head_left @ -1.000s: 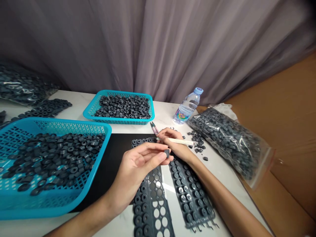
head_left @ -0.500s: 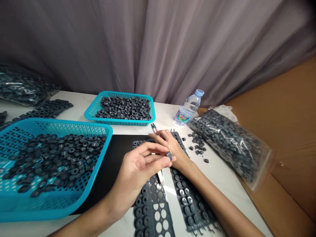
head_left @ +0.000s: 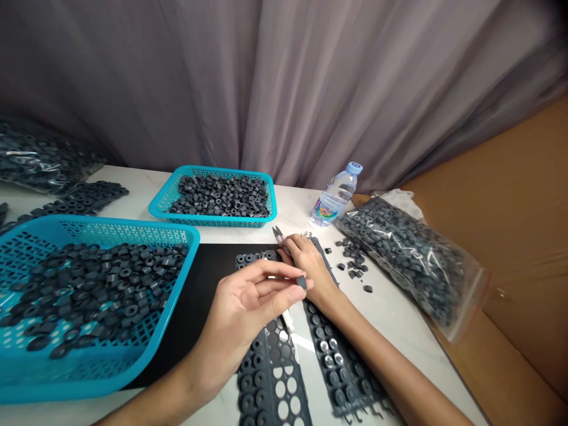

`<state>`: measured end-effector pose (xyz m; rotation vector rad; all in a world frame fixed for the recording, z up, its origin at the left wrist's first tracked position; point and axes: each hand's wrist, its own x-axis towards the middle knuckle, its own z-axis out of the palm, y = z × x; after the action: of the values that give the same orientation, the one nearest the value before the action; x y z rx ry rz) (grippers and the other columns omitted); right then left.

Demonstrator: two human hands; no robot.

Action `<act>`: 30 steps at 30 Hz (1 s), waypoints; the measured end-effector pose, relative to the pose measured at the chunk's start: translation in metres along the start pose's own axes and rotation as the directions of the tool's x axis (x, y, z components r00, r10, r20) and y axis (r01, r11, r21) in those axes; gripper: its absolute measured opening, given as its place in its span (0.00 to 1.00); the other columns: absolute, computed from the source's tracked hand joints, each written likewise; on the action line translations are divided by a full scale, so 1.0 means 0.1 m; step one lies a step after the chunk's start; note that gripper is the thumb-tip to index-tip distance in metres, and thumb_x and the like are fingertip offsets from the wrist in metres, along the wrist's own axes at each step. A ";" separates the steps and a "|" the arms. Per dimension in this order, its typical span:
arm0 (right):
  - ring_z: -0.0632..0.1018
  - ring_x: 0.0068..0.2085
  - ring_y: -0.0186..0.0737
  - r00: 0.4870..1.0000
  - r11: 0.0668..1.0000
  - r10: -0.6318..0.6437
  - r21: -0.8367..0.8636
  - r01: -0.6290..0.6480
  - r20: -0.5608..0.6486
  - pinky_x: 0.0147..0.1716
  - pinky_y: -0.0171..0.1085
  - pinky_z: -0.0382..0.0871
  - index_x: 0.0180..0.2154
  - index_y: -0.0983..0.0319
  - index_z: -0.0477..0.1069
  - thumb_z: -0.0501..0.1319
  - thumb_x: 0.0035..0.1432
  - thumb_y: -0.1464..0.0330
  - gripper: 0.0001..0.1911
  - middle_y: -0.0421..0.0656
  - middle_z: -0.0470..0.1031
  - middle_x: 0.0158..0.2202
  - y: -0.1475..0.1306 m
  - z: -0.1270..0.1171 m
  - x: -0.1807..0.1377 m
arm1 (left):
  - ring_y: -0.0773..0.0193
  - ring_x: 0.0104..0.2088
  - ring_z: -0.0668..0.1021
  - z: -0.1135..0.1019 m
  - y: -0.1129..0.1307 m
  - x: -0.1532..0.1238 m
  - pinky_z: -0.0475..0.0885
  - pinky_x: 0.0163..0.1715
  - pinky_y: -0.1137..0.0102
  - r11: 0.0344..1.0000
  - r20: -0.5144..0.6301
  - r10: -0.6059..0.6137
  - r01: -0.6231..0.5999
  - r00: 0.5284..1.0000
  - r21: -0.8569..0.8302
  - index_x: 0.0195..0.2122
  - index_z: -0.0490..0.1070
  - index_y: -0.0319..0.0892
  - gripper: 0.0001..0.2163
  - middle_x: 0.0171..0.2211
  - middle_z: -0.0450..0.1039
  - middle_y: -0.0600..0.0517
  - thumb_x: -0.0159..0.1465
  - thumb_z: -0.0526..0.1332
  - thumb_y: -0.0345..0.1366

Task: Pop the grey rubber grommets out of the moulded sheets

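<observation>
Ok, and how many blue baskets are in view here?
2. The near basket is at the left, cut off by the frame edge; the far basket stands behind it, before the curtain. Neither looks hidden.

A small, dark grey chunky piece [head_left: 302, 282]; a flat dark grey strip [head_left: 271, 393] patterned with round holes; turquoise, lattice-patterned plastic baskets [head_left: 80, 378]; a plain mauve-grey fabric curtain [head_left: 213, 77].

Grey pleated curtain [head_left: 284, 89] behind a white marbled table [head_left: 297, 207], brown cardboard [head_left: 501, 189] at right.
</observation>
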<state>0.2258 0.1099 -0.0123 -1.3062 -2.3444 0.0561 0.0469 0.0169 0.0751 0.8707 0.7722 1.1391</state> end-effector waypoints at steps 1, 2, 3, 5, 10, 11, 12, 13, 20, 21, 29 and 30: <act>0.75 0.47 0.50 1.000 1.000 0.014 0.002 -0.014 -0.006 0.50 0.48 0.71 0.48 0.61 0.72 0.53 0.74 0.70 0.09 0.50 0.74 0.47 0.00 0.00 0.00 | 0.60 0.44 0.85 0.00 0.01 -0.01 0.79 0.47 0.73 1.000 -0.007 0.000 0.001 1.000 0.013 0.39 0.81 0.41 0.07 0.41 0.84 0.48 0.61 0.73 0.33; 0.75 0.46 0.50 1.000 1.000 0.024 0.007 -0.024 -0.013 0.50 0.47 0.71 0.49 0.61 0.72 0.53 0.74 0.70 0.10 0.50 0.74 0.46 0.00 0.01 0.00 | 0.60 0.43 0.85 0.01 0.02 -0.02 0.80 0.45 0.72 1.000 -0.015 0.002 -0.001 1.000 0.031 0.39 0.81 0.41 0.07 0.40 0.84 0.48 0.60 0.73 0.33; 0.75 0.46 0.50 0.999 1.000 0.029 0.012 -0.029 -0.019 0.50 0.47 0.72 0.50 0.61 0.71 0.53 0.74 0.70 0.10 0.50 0.73 0.47 0.00 0.01 -0.01 | 0.60 0.40 0.85 0.01 0.03 -0.02 0.80 0.43 0.72 0.999 -0.023 0.006 -0.005 1.000 0.050 0.39 0.81 0.40 0.07 0.39 0.84 0.48 0.60 0.73 0.33; 0.75 0.48 0.50 0.999 0.999 0.030 0.022 -0.029 -0.029 0.51 0.48 0.72 0.53 0.61 0.70 0.53 0.74 0.70 0.12 0.51 0.72 0.49 0.00 0.03 -0.01 | 0.60 0.36 0.85 0.02 0.05 -0.03 0.81 0.39 0.71 0.996 -0.039 0.019 -0.016 0.999 0.084 0.38 0.82 0.40 0.07 0.36 0.84 0.48 0.60 0.73 0.34; 0.74 0.52 0.55 0.999 0.998 -0.029 -0.060 0.028 -0.020 0.55 0.53 0.71 0.63 0.61 0.65 0.52 0.71 0.75 0.22 0.53 0.72 0.53 -0.01 0.05 -0.02 | 0.60 0.32 0.84 0.02 0.03 -0.03 0.80 0.36 0.70 0.995 -0.045 0.035 -0.030 0.998 0.100 0.38 0.82 0.39 0.07 0.34 0.84 0.47 0.61 0.73 0.36; 0.74 0.52 0.56 0.998 0.994 -0.057 -0.097 0.057 -0.002 0.55 0.55 0.70 0.66 0.61 0.62 0.52 0.69 0.76 0.25 0.54 0.72 0.52 -0.02 0.06 -0.03 | 0.60 0.32 0.84 0.02 0.02 -0.02 0.80 0.36 0.70 0.995 -0.042 0.037 -0.033 0.998 0.094 0.38 0.82 0.39 0.07 0.34 0.84 0.47 0.61 0.73 0.36; 0.74 0.52 0.58 0.997 0.988 -0.080 -0.129 0.081 0.015 0.56 0.56 0.69 0.68 0.62 0.59 0.52 0.68 0.77 0.28 0.54 0.73 0.52 -0.03 0.07 -0.03 | 0.61 0.33 0.84 0.02 0.01 -0.02 0.80 0.35 0.71 0.996 -0.038 0.039 -0.036 0.999 0.085 0.38 0.82 0.40 0.06 0.34 0.84 0.48 0.61 0.72 0.35; 0.74 0.51 0.58 0.995 0.984 -0.092 -0.151 0.096 0.030 0.56 0.57 0.69 0.69 0.63 0.57 0.53 0.68 0.77 0.30 0.55 0.73 0.51 -0.04 0.07 -0.04 | 0.62 0.33 0.84 0.02 0.00 -0.02 0.80 0.36 0.72 0.996 -0.033 0.040 -0.038 0.999 0.076 0.38 0.82 0.40 0.06 0.34 0.84 0.48 0.62 0.72 0.35; 0.76 0.51 0.52 0.991 0.981 0.072 0.189 -0.050 -0.110 0.54 0.51 0.71 0.61 0.62 0.66 0.50 0.68 0.77 0.22 0.52 0.74 0.50 0.02 0.05 -0.02 | 0.64 0.35 0.84 0.03 -0.02 -0.02 0.79 0.38 0.75 0.997 -0.043 0.039 -0.036 0.998 0.072 0.38 0.81 0.41 0.06 0.34 0.82 0.50 0.62 0.73 0.35; 0.76 0.50 0.50 0.981 0.956 0.116 0.285 -0.068 -0.158 0.53 0.48 0.71 0.59 0.61 0.68 0.50 0.70 0.76 0.20 0.51 0.74 0.50 0.03 0.03 0.00 | 0.65 0.36 0.83 0.03 -0.02 -0.02 0.79 0.39 0.76 0.995 -0.051 0.053 -0.049 0.997 0.082 0.38 0.81 0.41 0.06 0.35 0.82 0.51 0.61 0.73 0.35; 0.70 0.31 0.39 0.944 0.634 0.329 0.733 -0.247 0.033 0.33 0.37 0.68 0.54 0.62 0.73 0.49 0.70 0.68 0.18 0.43 0.73 0.36 0.14 -0.31 0.16 | 0.65 0.39 0.82 -0.03 -0.03 0.01 0.79 0.42 0.76 0.973 -0.093 0.187 -0.171 0.978 0.157 0.38 0.78 0.43 0.10 0.38 0.80 0.52 0.58 0.76 0.33; 0.67 0.28 0.37 0.945 0.551 0.306 0.787 -0.277 0.118 0.28 0.35 0.65 0.54 0.62 0.73 0.49 0.71 0.67 0.18 0.42 0.73 0.35 0.15 -0.38 0.18 | 0.65 0.39 0.82 -0.03 -0.02 0.01 0.79 0.42 0.76 0.972 -0.092 0.186 -0.170 0.978 0.162 0.39 0.79 0.43 0.10 0.38 0.80 0.52 0.58 0.76 0.34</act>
<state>0.2451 0.1261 0.0242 -1.1469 -1.6485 1.0658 0.0454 0.0180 0.0717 1.0298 0.8923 1.3060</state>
